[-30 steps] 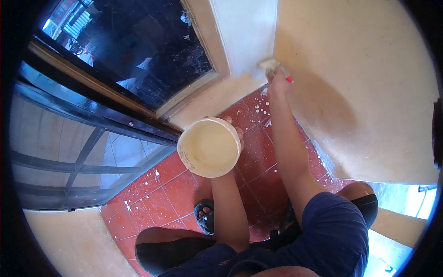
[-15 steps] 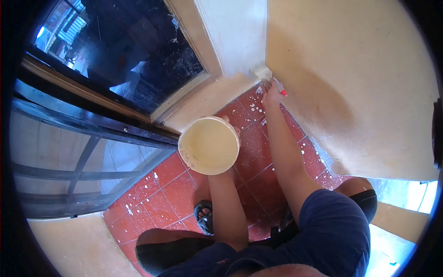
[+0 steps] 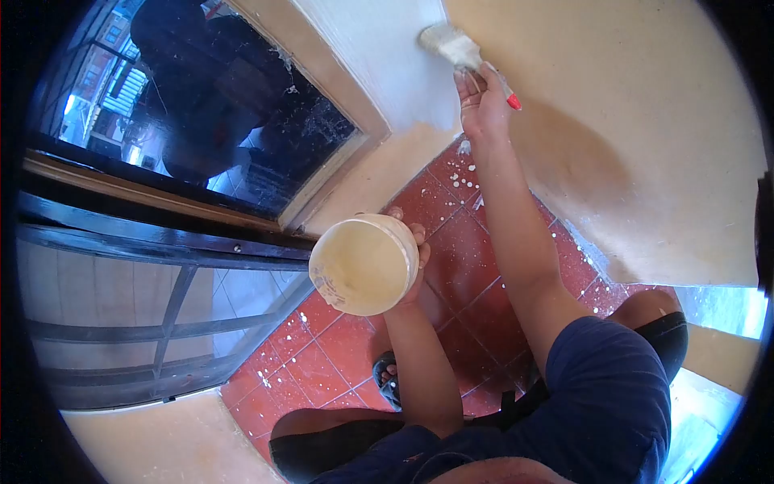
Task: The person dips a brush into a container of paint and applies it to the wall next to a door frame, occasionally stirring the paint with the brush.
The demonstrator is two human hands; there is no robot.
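My right hand [image 3: 485, 103] is closed round the handle of a paintbrush [image 3: 451, 46] with pale, paint-coated bristles and a red handle tip. The bristles lie at the edge of a white-painted strip of wall [image 3: 383, 56], close to the inner corner. Lower down, my left hand [image 3: 418, 250] grips a cream bucket [image 3: 318, 278] from its far right side, fingers wrapped round the outside. The bucket tilts a little, and pale paint [image 3: 367, 262] shows inside it.
A dark window [image 3: 218, 105] in a wooden frame is on the left, above a black metal-framed gate [image 3: 161, 323]. A beige wall [image 3: 645, 145] rises on the right. Red floor tiles [image 3: 330, 355] carry splashes of white paint.
My right hand and the brush have moved up the wall, away from the floor corner. The camera view has shifted slightly, and the bucket is tilted more, still in my left hand.
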